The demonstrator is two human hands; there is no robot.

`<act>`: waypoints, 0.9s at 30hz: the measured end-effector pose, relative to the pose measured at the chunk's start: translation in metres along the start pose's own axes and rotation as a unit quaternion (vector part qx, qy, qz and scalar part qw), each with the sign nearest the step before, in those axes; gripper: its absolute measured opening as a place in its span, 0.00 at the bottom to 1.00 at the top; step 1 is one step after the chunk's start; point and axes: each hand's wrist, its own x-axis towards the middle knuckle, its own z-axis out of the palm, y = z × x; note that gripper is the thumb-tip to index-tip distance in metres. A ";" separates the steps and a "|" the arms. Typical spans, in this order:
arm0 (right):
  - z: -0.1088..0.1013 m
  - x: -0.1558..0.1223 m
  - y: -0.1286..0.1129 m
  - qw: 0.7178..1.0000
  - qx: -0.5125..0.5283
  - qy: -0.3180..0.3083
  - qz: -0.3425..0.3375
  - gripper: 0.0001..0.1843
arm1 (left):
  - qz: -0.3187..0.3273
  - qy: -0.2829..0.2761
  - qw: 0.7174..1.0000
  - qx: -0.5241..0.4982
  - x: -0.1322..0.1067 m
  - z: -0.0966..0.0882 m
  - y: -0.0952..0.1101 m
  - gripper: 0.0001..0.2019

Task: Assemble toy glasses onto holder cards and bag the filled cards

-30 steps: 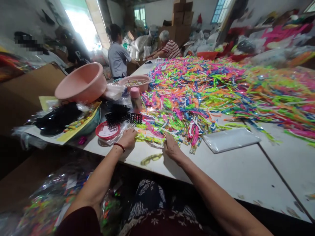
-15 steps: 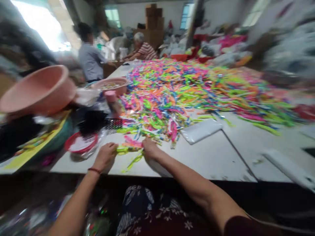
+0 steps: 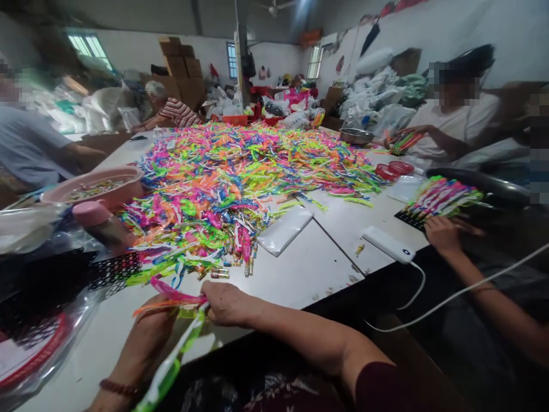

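My right hand point(image 3: 225, 303) is closed, its fingers pinching a small bunch of coloured plastic streamers point(image 3: 180, 294). Pink and orange strips stretch left from it, and a long green-and-white strip hangs down toward the table edge. My left hand point(image 3: 156, 326) is behind the strips with its fingers curled at the same bunch; they are partly hidden. Beyond both hands spreads a big heap of pink, green, orange and blue streamers point(image 3: 257, 163). Small shiny capped pieces point(image 3: 221, 273) lie at the heap's near edge, close to my right hand.
A white plastic packet point(image 3: 286, 230) and a white phone-like device point(image 3: 388, 243) with a cable lie on the table. At left are a pink-lidded bottle point(image 3: 92, 213), a pink basin point(image 3: 131, 182) and black mesh point(image 3: 115, 269). Another person's hand point(image 3: 444, 234) holds streamers at right.
The view has swung right, bringing a co-worker and another person's hand into sight. My hands still hold streamers, now raised nearer me, with a green-and-white strip hanging down.
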 end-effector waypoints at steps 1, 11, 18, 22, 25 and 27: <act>-0.001 -0.008 0.004 1.000 0.001 0.000 -0.001 0.15 | 0.022 -0.005 1.000 -0.001 0.009 0.004 0.013 0.12; -0.041 -0.099 0.080 0.950 0.223 0.138 0.172 0.20 | 0.221 -0.064 0.972 0.040 0.097 0.055 0.135 0.13; -0.102 -0.195 0.125 0.809 0.406 0.300 0.302 0.23 | 0.232 -0.116 0.966 -0.025 0.173 0.103 0.199 0.29; -0.124 -0.250 0.142 0.743 0.390 0.412 0.354 0.23 | 0.142 -0.143 0.975 0.091 0.203 0.140 0.228 0.22; -0.126 -0.279 0.152 0.729 0.357 0.445 0.379 0.20 | 0.085 -0.133 0.981 0.109 0.206 0.158 0.245 0.26; -0.122 -0.293 0.158 0.746 0.340 0.434 0.374 0.18 | 0.065 -0.143 0.982 0.103 0.202 0.163 0.255 0.28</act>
